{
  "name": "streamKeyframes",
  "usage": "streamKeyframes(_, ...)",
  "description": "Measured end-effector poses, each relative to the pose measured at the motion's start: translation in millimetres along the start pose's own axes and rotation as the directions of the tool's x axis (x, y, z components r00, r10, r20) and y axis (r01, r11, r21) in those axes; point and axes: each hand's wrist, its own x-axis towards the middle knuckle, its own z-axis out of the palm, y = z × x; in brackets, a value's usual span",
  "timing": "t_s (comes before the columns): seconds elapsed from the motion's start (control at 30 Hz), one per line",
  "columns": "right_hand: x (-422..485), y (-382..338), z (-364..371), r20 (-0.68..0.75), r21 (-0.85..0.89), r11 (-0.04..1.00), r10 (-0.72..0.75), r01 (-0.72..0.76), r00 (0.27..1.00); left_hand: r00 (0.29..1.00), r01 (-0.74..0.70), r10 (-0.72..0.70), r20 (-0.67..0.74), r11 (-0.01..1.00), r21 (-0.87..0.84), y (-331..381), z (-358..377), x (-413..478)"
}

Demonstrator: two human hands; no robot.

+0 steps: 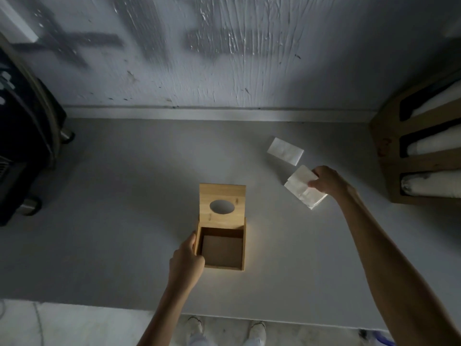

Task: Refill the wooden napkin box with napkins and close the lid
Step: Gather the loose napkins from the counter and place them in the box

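Observation:
The wooden napkin box (222, 267) stands on the grey counter with nothing inside it. Its hinged lid (222, 193) is up, and an oval hole shows in it. My left hand (185, 262) grips the box's left wall. To the right, my right hand (326, 182) pinches the top napkins of a white stack (303, 189) that lies on the counter. A second white napkin stack (285, 151) lies a little farther back, untouched.
A wooden dispenser (421, 151) holding three white rolls stands at the right edge. A dark appliance (23, 136) fills the left side. A rough grey wall (224, 58) runs behind the counter (124, 196). My shoes (225, 330) show below the counter's front edge.

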Motion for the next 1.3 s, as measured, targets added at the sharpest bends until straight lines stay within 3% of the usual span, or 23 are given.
streamKeyframes(0.2, 0.2, -15.2, 8.2, 0.058, -0.023, 1.000, -0.006, 0.008, 0.998, 1.000, -0.017, 0.017, 0.001, 1.000, -0.026, -0.8, -3.3, 0.4)
streamKeyframes(0.43, 49.9, -53.3, -18.4, -0.165, 0.123, 0.981, -0.130, 0.151, 0.978, 1.000, -0.022, 0.022, -0.008, 1.000, 0.002, -0.1, -2.0, 3.6)
streamKeyframes(0.67, 105.2, -71.4, -11.6, -0.038, -0.055, 0.994, -0.094, 0.092, 0.995, 1.000, -0.013, 0.013, -0.012, 1.000, 0.003, 2.3, -3.6, 2.7)
streamKeyframes(0.9, 116.0, -74.7, -0.5, -0.036, -0.261, 0.958, -0.133, 0.119, 0.990, 1.000, -0.015, 0.015, 0.000, 1.000, 0.017, 2.4, -3.8, 1.2)
streamKeyframes(1.07, 106.9, -78.7, 3.1, -0.045, -0.230, 0.971, -0.084, 0.072, 0.995, 1.000, -0.006, 0.006, -0.007, 1.000, 0.022, 4.1, -4.5, 1.0)
streamKeyframes(1.17, 100.6, -80.9, 2.5, 0.042, -0.157, 0.988, 0.006, 0.000, 0.999, 1.000, 0.003, -0.003, -0.006, 1.000, 0.027, 5.5, -4.9, 0.2)
streamKeyframes(1.3, 92.9, -83.0, 4.1, 0.135, -0.130, 0.991, -0.016, 0.034, 0.991, 1.000, -0.014, 0.015, -0.011, 0.999, 0.048, 7.1, -4.7, -1.0)
